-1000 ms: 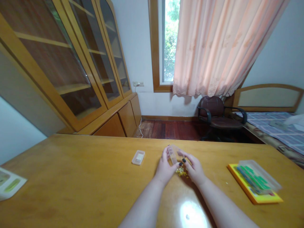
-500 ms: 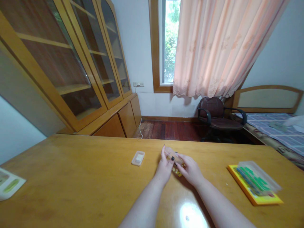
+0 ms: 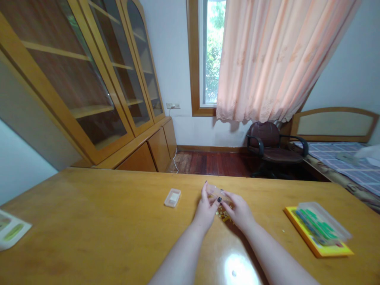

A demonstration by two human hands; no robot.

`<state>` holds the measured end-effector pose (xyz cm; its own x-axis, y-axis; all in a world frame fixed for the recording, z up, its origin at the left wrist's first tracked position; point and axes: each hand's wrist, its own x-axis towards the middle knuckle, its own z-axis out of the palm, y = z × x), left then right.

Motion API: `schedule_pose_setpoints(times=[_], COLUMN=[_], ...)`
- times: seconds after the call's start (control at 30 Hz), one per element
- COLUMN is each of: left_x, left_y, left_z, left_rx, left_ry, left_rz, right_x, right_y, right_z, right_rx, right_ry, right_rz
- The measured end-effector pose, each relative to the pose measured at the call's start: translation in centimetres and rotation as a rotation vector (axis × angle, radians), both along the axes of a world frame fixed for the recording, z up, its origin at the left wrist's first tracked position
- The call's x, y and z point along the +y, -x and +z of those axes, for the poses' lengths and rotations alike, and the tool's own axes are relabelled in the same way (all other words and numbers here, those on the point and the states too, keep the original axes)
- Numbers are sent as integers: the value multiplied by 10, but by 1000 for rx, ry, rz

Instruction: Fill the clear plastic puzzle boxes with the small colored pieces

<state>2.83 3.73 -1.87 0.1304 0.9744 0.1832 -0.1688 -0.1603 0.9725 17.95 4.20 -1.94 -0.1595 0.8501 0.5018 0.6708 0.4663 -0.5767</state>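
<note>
Between my hands is a small clear plastic box (image 3: 214, 190), tilted a little above the table near its far edge. My left hand (image 3: 206, 210) is closed round the left side, thumb along the near side. My right hand (image 3: 240, 210) grips the right end, its fingers partly hiding the box. Small yellowish pieces (image 3: 224, 216) lie scattered on the table just beneath the box and my right hand; they are too small to name. To the left of my hands sits a small translucent open case (image 3: 172, 198) with a whitish item in it.
On the right of the wooden table (image 3: 118, 229) lies a yellow box (image 3: 332, 251) with a clear container of green pieces (image 3: 322, 225) on top. A white object with a green patch (image 3: 13, 231) stands at the left edge. Beyond are a chair (image 3: 271, 142) and a bed.
The yellowish pieces, clumped under the box before, are more spread out on the table now. The box has tipped slightly, and both hands stay almost in place.
</note>
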Motion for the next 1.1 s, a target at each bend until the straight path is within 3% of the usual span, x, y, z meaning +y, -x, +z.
schedule_pose_setpoints(times=[0.17,0.73,0.93,1.1], left_x=[-2,-1,-1,4], left_y=[2,0,1,3], left_z=[7,1,2,-6], left_rx=[77,192,168,200], left_ry=[49,88,23,-37], left_rz=[-4,51,42,147], right_x=[1,2,2,3], right_y=[-2,-2,-2,-1], right_z=[2,2,3,-1], right_rx=[-4,9,29,-23], right_ry=[-14,64,46,6], right_rz=[55,16,26,32])
